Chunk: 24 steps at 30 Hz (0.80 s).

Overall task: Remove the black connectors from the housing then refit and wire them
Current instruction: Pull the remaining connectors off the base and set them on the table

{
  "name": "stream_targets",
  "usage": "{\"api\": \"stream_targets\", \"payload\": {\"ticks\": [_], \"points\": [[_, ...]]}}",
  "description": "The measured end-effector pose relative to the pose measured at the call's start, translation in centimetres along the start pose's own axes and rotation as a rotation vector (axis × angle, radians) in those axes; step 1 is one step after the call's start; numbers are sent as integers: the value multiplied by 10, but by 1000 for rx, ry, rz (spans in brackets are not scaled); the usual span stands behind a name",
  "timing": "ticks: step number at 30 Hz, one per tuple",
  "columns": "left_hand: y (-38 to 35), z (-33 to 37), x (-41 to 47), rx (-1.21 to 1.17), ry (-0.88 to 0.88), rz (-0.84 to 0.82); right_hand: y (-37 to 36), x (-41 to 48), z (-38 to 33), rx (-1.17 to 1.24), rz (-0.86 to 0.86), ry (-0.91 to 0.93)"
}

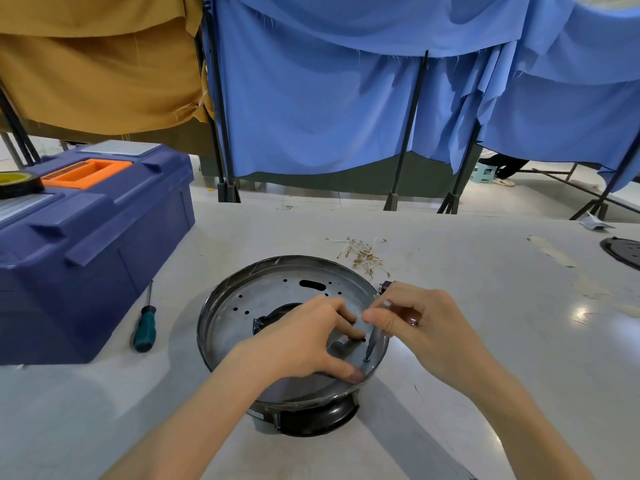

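housing [277,292]: round, shallow metal pan at lower centre of the frame, dull grey with a raised rim; its flat floor is punched with small round holes and one oblong slot, and a larger dark opening shows at the middle. it sits on a glossy black rounded base.
left hand [304,341]: lies inside the pan, fingers curled and pressing on the floor near the right rim, thumb on the near edge; whether it grips anything cannot be told.
right hand [412,317]: just right of the pan rim, fingers pinched on the top of a slim screwdriver [372,341].
slim screwdriver: stands tilted, tip on a small screw [366,358] at the pan's right edge.
black connector [386,286]: a small dark part peeks out past the rim behind the right hand, on the table; details too small to tell.
wires [363,254]: loose heap of short white leads with brassy terminals, just beyond the pan, centre of frame.
table [485,289]: smooth, pale grey, slightly shiny.
green screwdriver [145,323]: teal and black handle, thin shaft, lying left of the pan.
toolbox [86,244]: dark blue moulded plastic, closed, orange handle recess, at left of frame.
tape roll [19,183]: black, resting on the toolbox lid.
curtains [311,98]: blue and mustard cloth, draped on black stands, across the top.
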<state>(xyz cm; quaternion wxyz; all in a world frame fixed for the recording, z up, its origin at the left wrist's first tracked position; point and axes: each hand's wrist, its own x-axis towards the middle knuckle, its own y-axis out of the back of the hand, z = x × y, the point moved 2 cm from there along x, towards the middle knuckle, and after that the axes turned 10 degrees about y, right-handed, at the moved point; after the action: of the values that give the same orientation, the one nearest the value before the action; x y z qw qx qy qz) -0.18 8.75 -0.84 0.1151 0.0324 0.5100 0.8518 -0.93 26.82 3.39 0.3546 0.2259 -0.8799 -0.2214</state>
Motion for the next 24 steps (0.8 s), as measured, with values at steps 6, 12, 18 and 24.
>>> {"api": "stream_targets", "payload": {"ticks": [6,12,18,24], "points": [[2,2,-1,-280,33,-17,-11,2,-1,-142,97,123],[6,12,-2,-308,-5,10,-20,3,2,-184,236,189],[11,16,-4,-560,-52,-1,-24,1,9,-134,377,103],[7,27,-3,-616,-83,61,-30,2,8,-55,386,96]]}}
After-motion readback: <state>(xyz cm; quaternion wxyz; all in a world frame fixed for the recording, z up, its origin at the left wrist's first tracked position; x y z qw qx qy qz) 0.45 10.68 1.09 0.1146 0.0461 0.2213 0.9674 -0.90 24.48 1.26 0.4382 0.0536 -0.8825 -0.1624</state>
